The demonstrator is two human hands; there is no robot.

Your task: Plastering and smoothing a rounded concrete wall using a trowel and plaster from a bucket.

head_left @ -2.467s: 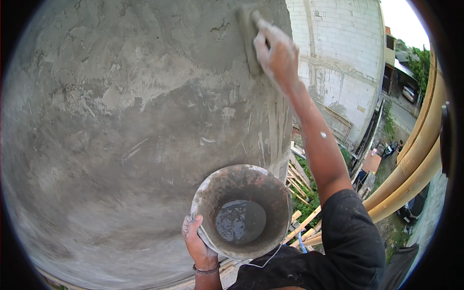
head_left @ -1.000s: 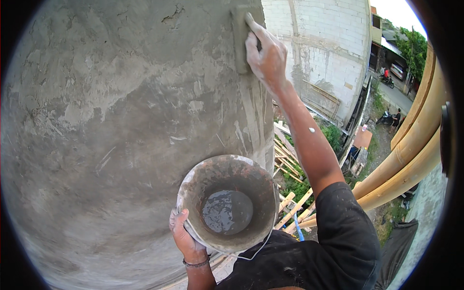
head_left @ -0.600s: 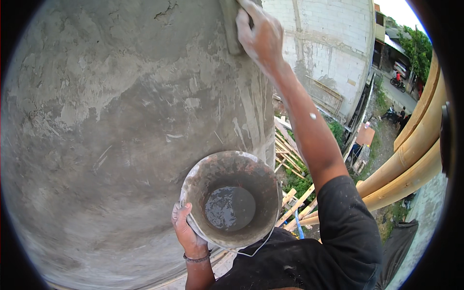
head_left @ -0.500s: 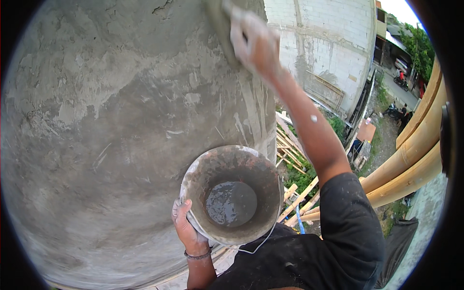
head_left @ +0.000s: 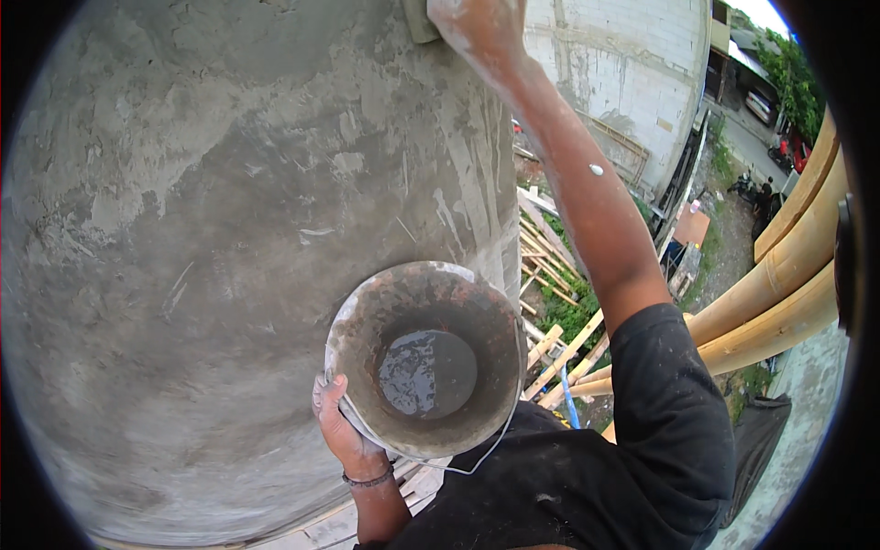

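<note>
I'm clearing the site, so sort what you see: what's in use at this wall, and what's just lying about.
In use:
bucket of grey liquid, in the left hand
flat tool in the right hand, partly out of frame
grey wall

Lying about, apparently:
timber pieces
brown board
dark sheet

The left grip [head_left: 343, 423] holds a bucket [head_left: 490, 321] containing grey liquid [head_left: 429, 374]; the right grip [head_left: 478, 27] holds a float [head_left: 419, 23] at the wall [head_left: 211, 229].

Bamboo poles [head_left: 768, 275] (thick, pale) right; white block wall [head_left: 632, 69] beyond.
</note>
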